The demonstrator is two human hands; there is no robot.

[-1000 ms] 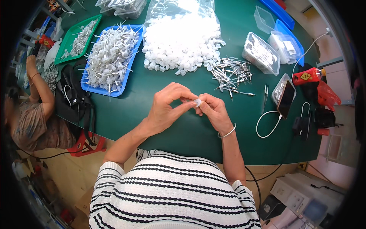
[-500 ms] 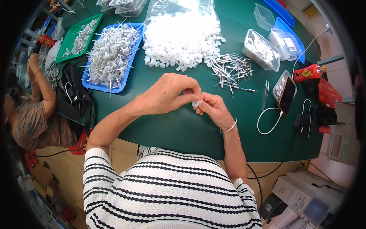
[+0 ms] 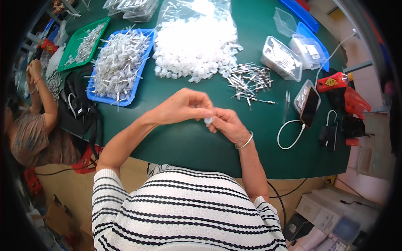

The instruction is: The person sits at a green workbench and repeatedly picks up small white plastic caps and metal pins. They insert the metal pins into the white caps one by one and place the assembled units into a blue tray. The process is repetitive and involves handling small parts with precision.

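Observation:
Over the near part of the green table, my two hands meet with their fingertips together. A small whitish plastic cap (image 3: 208,120) shows between the fingers of my right hand (image 3: 229,125), which is closed on it. My left hand (image 3: 184,106) is closed in a pinch right against it; whatever its fingertips hold is hidden. Beyond the hands lies a big heap of white plastic caps (image 3: 194,52) spilling from a clear bag (image 3: 192,8). Right of that heap is a loose pile of thin metal pins (image 3: 251,79).
Left stands a blue tray (image 3: 132,98) piled with capped pins, and behind it a green tray (image 3: 75,65). Right are clear boxes (image 3: 281,56), tweezers (image 3: 287,104) and a phone (image 3: 310,108) on a white cable. A co-worker (image 3: 35,121) sits at far left beside a black bag (image 3: 77,98).
The whole view has shifted slightly. My hands have drawn a little closer together and toward me, the left fingertips now lying over the right ones. The cap stays between the fingers.

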